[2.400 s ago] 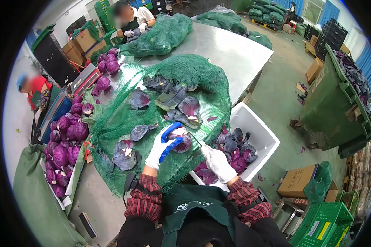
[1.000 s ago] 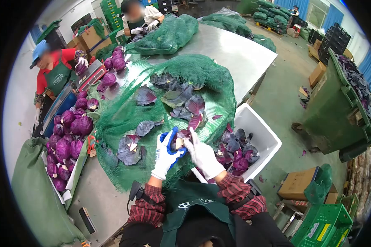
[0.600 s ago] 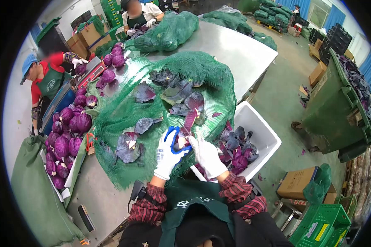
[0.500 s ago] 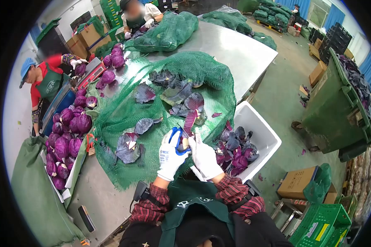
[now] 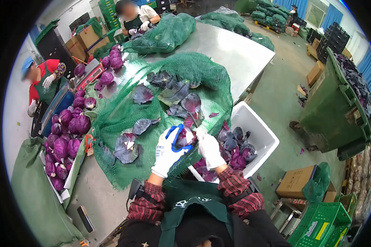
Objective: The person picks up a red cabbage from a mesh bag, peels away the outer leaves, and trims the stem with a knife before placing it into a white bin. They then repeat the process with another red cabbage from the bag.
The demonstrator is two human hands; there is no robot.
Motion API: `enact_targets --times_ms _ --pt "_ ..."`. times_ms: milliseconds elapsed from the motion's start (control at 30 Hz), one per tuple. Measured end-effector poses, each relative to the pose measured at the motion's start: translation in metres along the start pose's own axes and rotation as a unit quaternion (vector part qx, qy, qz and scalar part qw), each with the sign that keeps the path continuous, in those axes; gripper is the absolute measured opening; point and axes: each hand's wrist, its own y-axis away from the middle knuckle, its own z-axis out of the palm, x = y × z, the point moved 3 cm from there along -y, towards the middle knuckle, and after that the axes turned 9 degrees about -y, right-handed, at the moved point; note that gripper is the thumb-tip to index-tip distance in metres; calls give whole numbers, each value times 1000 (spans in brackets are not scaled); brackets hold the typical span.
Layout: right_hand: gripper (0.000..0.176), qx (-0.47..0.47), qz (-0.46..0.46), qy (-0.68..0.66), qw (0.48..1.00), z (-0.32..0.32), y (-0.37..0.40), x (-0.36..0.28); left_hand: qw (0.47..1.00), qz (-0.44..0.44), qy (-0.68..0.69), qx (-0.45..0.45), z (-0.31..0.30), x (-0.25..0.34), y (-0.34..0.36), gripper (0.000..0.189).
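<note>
On the near part of the net [image 5: 158, 113], I see the red cabbage [image 5: 187, 138] in the left hand [image 5: 167, 153]. Its fingers are spread wide and curve around the left side, probably to keep it steady. The right hand [image 5: 210, 153] is closed narrowly at the right side; I cannot tell what it grips. The white bin [image 5: 263, 132], with leaves [image 5: 237, 159] inside, stands near right, perhaps for short reach.

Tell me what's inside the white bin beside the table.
The white bin holds loose purple and dark leaves. They cover its floor, and the right hand and sleeve block part of it, so anything underneath can't be seen.
</note>
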Motion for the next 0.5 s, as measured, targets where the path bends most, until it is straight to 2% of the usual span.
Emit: enact_targets --times_ms 33,67,100,133,200,233,267,333,367,400,433,467,500 --pt "45 14 -38 68 997 14 1 4 1000 -2 -2 1 -9 4 -3 71" --pt "45 28 -76 135 988 22 3 2 997 -27 -33 -68 -14 8 -7 77" --pt "49 39 -155 169 973 26 7 0 987 -52 -64 -136 -16 7 -8 82" --pt "49 38 -157 167 973 27 4 2 987 -54 -67 -135 -16 4 -7 82" --pt "51 -29 -54 121 991 28 -5 15 992 -9 -63 -112 -10 -3 -3 84" --pt "50 17 -17 50 998 20 -7 16 996 40 -57 -56 -7 -5 0 81" --pt "47 0 0 19 1000 4 -5 3 996 40 -55 -58 -2 -8 4 81" --pt "45 -10 30 123 992 0 -11 18 989 21 131 -63 4 -12 7 77" --pt "43 41 -5 115 993 4 -16 46 988 8 138 -64 0 -12 8 76" --pt "42 93 -41 106 989 5 -19 74 988 33 147 -32 2 -24 11 79" --pt "42 109 4 115 987 -5 -16 85 957 -42 285 -20 13 -46 18 79" --pt "35 94 65 131 985 -12 -19 101 903 -116 414 -6 13 -51 18 79" --pt "32 103 88 122 983 -14 -17 113 877 -171 448 14 10 -58 19 71"
